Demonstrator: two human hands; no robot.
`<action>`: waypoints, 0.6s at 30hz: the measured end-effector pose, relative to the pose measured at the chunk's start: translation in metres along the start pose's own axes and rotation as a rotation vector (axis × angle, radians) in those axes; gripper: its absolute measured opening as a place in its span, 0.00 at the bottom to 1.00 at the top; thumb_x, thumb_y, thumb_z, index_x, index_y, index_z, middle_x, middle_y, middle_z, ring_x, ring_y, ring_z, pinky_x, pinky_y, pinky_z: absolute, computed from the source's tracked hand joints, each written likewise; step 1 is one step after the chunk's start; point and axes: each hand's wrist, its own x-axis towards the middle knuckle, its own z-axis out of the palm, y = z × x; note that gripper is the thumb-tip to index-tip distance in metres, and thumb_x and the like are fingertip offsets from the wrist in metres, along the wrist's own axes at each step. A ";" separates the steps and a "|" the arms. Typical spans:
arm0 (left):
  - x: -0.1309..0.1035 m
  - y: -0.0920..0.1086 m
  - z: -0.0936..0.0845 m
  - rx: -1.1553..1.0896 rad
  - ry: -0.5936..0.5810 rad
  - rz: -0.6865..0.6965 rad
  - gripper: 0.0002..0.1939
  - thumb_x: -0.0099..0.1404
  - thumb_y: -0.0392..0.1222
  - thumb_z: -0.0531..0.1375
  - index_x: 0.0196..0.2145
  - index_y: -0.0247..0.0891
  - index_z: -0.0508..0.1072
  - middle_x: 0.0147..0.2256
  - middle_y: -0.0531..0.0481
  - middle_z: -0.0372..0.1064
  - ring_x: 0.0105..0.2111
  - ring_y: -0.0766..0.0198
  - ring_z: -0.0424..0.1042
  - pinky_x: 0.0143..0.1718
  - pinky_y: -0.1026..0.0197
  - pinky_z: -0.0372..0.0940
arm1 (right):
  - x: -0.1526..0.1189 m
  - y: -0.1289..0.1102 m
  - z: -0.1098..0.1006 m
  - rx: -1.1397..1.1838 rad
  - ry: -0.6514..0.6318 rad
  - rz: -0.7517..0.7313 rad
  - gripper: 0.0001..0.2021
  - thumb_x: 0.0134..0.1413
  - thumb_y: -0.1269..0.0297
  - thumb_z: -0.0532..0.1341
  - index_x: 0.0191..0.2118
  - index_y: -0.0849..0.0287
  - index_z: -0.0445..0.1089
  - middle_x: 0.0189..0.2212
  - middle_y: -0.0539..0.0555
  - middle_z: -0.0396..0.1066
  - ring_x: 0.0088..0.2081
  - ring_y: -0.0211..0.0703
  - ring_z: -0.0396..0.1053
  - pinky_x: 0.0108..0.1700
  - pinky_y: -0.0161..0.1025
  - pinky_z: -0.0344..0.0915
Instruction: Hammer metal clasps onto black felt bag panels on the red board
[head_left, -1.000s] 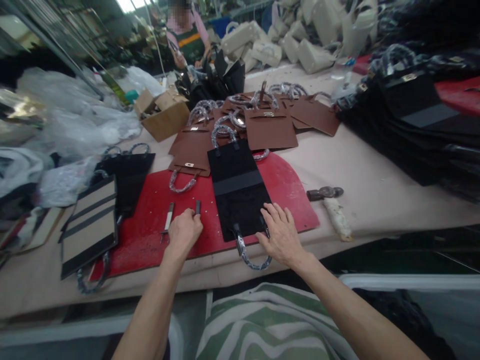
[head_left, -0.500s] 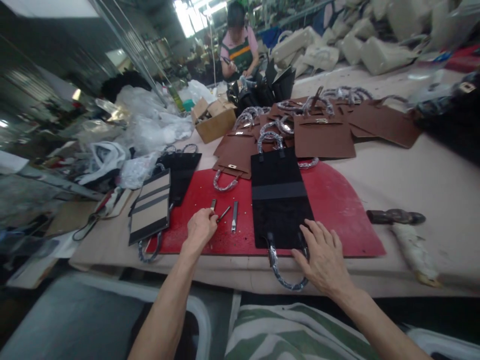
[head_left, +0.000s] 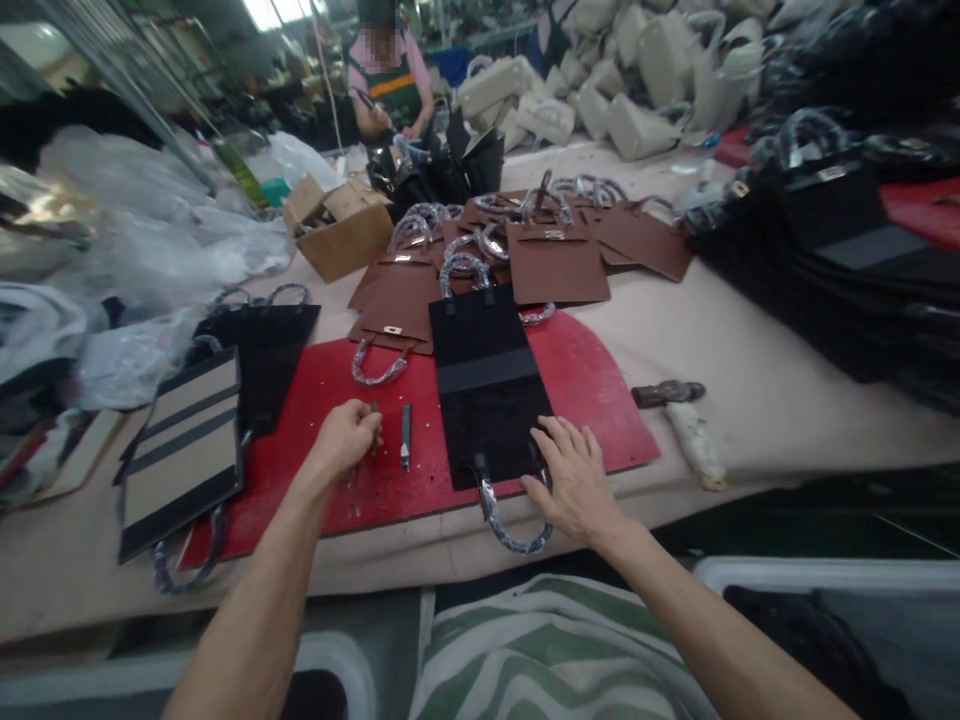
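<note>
My left hand point(head_left: 346, 438) is pinched over the red board point(head_left: 600, 390), its fingers closed on a slim metal tool point(head_left: 375, 428) that is mostly hidden. Just right of it, a flat metal punch-like tool point(head_left: 406, 437) lies on the board. A black bag panel point(head_left: 487, 420) is spread across the board with plastic-wrapped handles at both ends. My right hand point(head_left: 574, 475) rests on the panel's near right corner, beside the near handle point(head_left: 517, 540), fingers stretched out.
Brown bag panels point(head_left: 559, 265) are heaped behind the board. A hammer point(head_left: 679, 415) lies to the right, near black stacked panels point(head_left: 817, 290). Board-backed panels point(head_left: 187, 430) lie left. A cardboard box point(head_left: 341, 235) stands behind, with a person point(head_left: 390, 85) working beyond.
The view has turned right, so the table's things appear further left. My left hand has picked up the slim tool from the board. My right hand stays on the panel.
</note>
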 end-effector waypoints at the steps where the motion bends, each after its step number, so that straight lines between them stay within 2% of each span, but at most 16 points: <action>1: -0.005 0.003 0.003 -0.230 0.028 -0.021 0.10 0.57 0.46 0.62 0.30 0.36 0.69 0.24 0.48 0.72 0.25 0.58 0.76 0.28 0.60 0.70 | 0.000 -0.001 0.000 0.002 -0.001 0.005 0.28 0.58 0.55 0.60 0.62 0.63 0.64 0.66 0.63 0.58 0.66 0.60 0.51 0.67 0.60 0.43; 4: -0.026 0.021 0.026 -0.755 0.020 -0.023 0.19 0.50 0.46 0.68 0.36 0.36 0.68 0.30 0.50 0.74 0.29 0.58 0.79 0.33 0.57 0.74 | -0.001 -0.002 0.000 0.009 -0.006 0.019 0.29 0.58 0.56 0.60 0.62 0.64 0.63 0.66 0.63 0.57 0.67 0.61 0.50 0.68 0.60 0.42; 7: -0.049 0.043 0.066 -0.951 -0.102 0.012 0.27 0.48 0.46 0.72 0.43 0.38 0.68 0.33 0.51 0.75 0.33 0.58 0.80 0.38 0.54 0.76 | -0.001 -0.003 -0.001 0.024 -0.007 0.023 0.28 0.58 0.56 0.60 0.62 0.64 0.64 0.66 0.63 0.58 0.67 0.61 0.50 0.68 0.60 0.42; 10: -0.063 0.058 0.104 -0.951 -0.151 0.043 0.25 0.52 0.51 0.71 0.42 0.36 0.69 0.34 0.49 0.76 0.34 0.57 0.80 0.40 0.52 0.76 | -0.001 -0.003 -0.001 0.034 0.000 0.019 0.28 0.58 0.57 0.60 0.62 0.63 0.64 0.66 0.64 0.58 0.67 0.61 0.51 0.68 0.60 0.42; 12: -0.068 0.061 0.121 -0.914 -0.167 0.071 0.22 0.55 0.51 0.70 0.40 0.36 0.69 0.34 0.47 0.77 0.34 0.58 0.80 0.40 0.53 0.75 | -0.001 -0.003 0.000 0.034 0.000 0.021 0.29 0.58 0.56 0.60 0.62 0.63 0.64 0.67 0.63 0.57 0.67 0.61 0.50 0.69 0.60 0.41; 14: -0.071 0.061 0.129 -0.871 -0.169 0.118 0.17 0.58 0.49 0.67 0.39 0.36 0.69 0.34 0.48 0.78 0.34 0.59 0.80 0.41 0.54 0.75 | -0.001 -0.002 0.000 0.032 -0.006 0.025 0.29 0.57 0.55 0.60 0.62 0.63 0.63 0.67 0.63 0.57 0.67 0.61 0.50 0.69 0.59 0.40; 18: -0.075 0.061 0.130 -0.726 -0.152 0.241 0.08 0.64 0.42 0.62 0.38 0.38 0.69 0.34 0.48 0.78 0.35 0.61 0.79 0.42 0.57 0.73 | -0.001 -0.002 0.000 0.032 -0.019 0.027 0.30 0.58 0.55 0.60 0.63 0.63 0.63 0.67 0.63 0.56 0.68 0.61 0.49 0.69 0.59 0.39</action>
